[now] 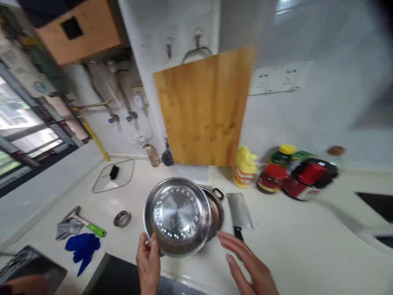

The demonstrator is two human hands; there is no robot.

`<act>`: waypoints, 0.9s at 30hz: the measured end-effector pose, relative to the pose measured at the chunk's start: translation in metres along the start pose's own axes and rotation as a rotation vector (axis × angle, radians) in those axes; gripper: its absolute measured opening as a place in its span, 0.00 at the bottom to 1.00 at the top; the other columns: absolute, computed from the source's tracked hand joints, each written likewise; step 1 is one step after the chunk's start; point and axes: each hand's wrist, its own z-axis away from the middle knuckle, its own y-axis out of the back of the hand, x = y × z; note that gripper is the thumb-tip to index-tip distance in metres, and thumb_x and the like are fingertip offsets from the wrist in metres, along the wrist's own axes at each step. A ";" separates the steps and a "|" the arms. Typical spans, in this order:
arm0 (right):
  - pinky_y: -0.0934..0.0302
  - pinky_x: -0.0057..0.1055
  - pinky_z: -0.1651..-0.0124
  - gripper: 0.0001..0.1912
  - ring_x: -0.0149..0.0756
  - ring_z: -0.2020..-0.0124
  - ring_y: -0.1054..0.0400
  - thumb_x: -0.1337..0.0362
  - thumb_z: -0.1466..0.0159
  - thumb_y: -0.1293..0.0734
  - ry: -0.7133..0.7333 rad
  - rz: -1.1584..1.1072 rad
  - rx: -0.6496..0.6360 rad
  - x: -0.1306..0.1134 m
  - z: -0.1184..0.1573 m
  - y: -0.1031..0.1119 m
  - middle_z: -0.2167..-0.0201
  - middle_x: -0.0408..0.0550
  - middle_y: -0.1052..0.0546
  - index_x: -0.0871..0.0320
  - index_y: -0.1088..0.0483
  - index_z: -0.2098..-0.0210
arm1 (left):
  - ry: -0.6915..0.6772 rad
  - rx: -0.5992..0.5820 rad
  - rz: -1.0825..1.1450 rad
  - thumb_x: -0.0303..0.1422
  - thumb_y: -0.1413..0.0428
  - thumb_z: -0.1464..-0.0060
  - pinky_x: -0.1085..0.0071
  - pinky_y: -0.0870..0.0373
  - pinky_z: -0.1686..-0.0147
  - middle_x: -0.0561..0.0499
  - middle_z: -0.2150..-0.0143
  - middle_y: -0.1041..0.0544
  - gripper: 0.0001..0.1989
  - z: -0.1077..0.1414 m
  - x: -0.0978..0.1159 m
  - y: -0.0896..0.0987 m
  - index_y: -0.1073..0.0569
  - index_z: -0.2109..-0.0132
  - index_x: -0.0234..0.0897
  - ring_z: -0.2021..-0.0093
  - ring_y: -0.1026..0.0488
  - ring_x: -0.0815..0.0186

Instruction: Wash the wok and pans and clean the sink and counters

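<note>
My left hand (149,260) grips the near left rim of a shiny round stainless steel basin (176,211), thumb on top. A ring of stamped marks runs around the basin's middle. Behind it, partly hidden, is a pot (215,209) with a black handle; what lies in it I cannot make out. My right hand (245,262) is open, fingers stretched towards the pot and basin, slightly blurred and holding nothing. Close beyond its fingers, a cleaver (241,211) lies flat on the counter, its black handle towards me.
A wooden cutting board (205,110) hangs on the wall. Below it to the right stand a yellow bottle (245,168) and several jars (272,178). Leftwards are a glass lid (113,176), a small metal strainer (122,219), a green-handled peeler-like tool (95,229), a blue cloth (82,248) and a sink (57,268).
</note>
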 end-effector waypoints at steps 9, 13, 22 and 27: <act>0.50 0.48 0.30 0.26 0.44 0.31 0.51 0.65 0.29 0.47 0.013 0.385 0.352 0.024 -0.009 0.076 0.32 0.54 0.42 0.60 0.47 0.33 | -0.022 -0.685 -0.140 0.57 0.44 0.52 0.72 0.35 0.78 0.57 0.79 0.36 0.23 0.137 -0.006 -0.117 0.32 0.68 0.42 0.78 0.37 0.67; 0.55 0.50 0.28 0.29 0.45 0.29 0.57 0.64 0.31 0.42 0.083 0.501 0.127 0.035 0.060 0.151 0.30 0.55 0.45 0.61 0.47 0.32 | -0.093 -0.811 -0.200 0.57 0.44 0.51 0.74 0.38 0.79 0.58 0.80 0.38 0.23 0.206 0.007 -0.178 0.34 0.68 0.41 0.78 0.39 0.68; 0.43 0.36 0.33 0.19 0.36 0.40 0.34 0.62 0.28 0.45 -0.216 0.485 0.362 0.064 0.331 0.380 0.45 0.49 0.24 0.56 0.28 0.47 | -0.286 -1.316 -0.283 0.54 0.46 0.46 0.75 0.40 0.76 0.59 0.79 0.38 0.22 0.440 0.002 -0.324 0.38 0.72 0.40 0.77 0.40 0.70; 0.49 0.52 0.32 0.24 0.47 0.32 0.47 0.60 0.29 0.45 -0.488 0.675 0.750 0.100 0.414 0.456 0.35 0.59 0.36 0.63 0.39 0.36 | -0.444 -1.536 -0.336 0.53 0.47 0.47 0.71 0.35 0.72 0.55 0.76 0.32 0.20 0.564 -0.004 -0.382 0.34 0.69 0.40 0.74 0.35 0.66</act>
